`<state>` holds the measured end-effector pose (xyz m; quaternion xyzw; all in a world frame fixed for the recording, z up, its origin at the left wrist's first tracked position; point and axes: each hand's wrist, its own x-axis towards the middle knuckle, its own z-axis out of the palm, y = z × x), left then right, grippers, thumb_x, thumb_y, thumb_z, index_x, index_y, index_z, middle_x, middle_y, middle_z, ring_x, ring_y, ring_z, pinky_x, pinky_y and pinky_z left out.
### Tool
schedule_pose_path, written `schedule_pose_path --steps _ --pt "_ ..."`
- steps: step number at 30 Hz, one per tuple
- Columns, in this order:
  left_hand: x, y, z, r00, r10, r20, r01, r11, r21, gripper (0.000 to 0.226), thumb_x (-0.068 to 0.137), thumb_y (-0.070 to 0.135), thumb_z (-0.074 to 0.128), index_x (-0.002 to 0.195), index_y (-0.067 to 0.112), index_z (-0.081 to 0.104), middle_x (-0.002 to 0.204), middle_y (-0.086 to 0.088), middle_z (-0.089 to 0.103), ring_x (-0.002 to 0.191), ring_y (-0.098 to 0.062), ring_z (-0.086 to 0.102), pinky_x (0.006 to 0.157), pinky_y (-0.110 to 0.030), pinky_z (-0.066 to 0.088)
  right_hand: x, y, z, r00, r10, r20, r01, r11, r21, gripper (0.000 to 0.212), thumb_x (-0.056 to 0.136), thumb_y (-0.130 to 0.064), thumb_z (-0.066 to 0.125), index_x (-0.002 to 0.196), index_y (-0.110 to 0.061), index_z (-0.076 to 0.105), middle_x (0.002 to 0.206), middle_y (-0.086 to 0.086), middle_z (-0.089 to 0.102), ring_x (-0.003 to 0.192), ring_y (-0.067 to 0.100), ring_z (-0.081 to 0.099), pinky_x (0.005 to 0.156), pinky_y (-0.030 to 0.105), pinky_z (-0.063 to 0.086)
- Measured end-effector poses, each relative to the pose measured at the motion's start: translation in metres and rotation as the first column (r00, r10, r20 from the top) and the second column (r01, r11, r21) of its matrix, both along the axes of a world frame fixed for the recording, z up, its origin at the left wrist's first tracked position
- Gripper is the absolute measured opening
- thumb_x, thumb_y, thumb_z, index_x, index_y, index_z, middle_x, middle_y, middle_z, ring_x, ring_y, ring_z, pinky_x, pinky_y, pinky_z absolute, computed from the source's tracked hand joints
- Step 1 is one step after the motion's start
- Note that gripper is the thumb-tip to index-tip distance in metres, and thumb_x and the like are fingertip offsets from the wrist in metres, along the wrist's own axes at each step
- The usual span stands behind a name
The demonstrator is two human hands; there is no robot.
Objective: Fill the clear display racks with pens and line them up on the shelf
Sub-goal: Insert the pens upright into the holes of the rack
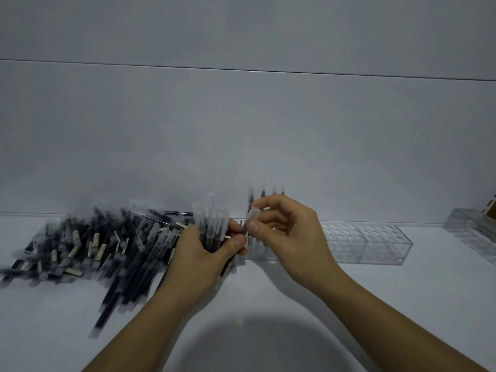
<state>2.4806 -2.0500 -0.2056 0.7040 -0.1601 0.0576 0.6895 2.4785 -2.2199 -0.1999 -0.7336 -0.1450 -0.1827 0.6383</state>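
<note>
Your left hand (200,253) grips a bundle of pens (213,224) upright, caps up. Your right hand (287,237) pinches a single pen (252,216) just beside it. Directly behind the right hand, the nearer one, the clear rack (370,245) runs lengthwise to the right along the shelf (268,296), with a few standing pens (276,189) at its left end. A loose pile (94,245) lies left.

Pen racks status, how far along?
Early. Done: a few standing pens at the left end of the rack. In hand: left hand holds a bundle, right hand pinches a single pen. Left: most rack holes are empty, the second rack looks empty, and a big pile lies on the shelf.
</note>
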Motion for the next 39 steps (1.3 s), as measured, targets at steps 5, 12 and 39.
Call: schedule_pose_path --steps 5,12,39 --pt "-0.002 -0.004 0.000 0.999 0.035 0.034 -0.033 0.999 -0.037 0.009 0.089 -0.007 0.064 0.089 0.001 0.069 0.067 -0.001 0.071 0.064 -0.003 0.068 0.058 -0.011 0.051 -0.004 -0.014 0.004 0.996 -0.062 0.063 0.057 0.995 0.079 0.024 0.090 0.005 0.072 0.105 -0.013 0.068 0.081 0.005 0.074 0.075 0.019 0.073 0.072 0.027 0.058" --pt "0.001 -0.003 -0.002 0.998 0.052 -0.034 -0.055 0.995 -0.084 0.025 0.093 -0.004 0.060 0.116 0.007 0.063 0.074 -0.007 0.052 0.054 0.001 0.060 0.054 -0.008 0.048 -0.002 -0.046 0.024 0.949 -0.255 0.185 0.216 0.954 0.207 0.021 0.094 0.005 0.066 0.113 -0.005 0.064 0.084 0.016 0.072 0.080 0.028 0.074 0.070 0.033 0.062" --pt "0.020 -0.001 -0.025 0.992 0.078 -0.097 -0.088 0.990 -0.109 0.017 0.099 0.018 0.057 0.105 0.007 0.070 0.088 -0.021 0.073 0.073 -0.043 0.066 0.063 -0.065 0.056 0.030 -0.027 0.017 0.856 -0.181 0.485 0.402 0.823 -0.402 0.024 0.094 -0.012 0.073 0.117 -0.016 0.068 0.087 -0.005 0.073 0.074 0.008 0.069 0.074 0.022 0.058"
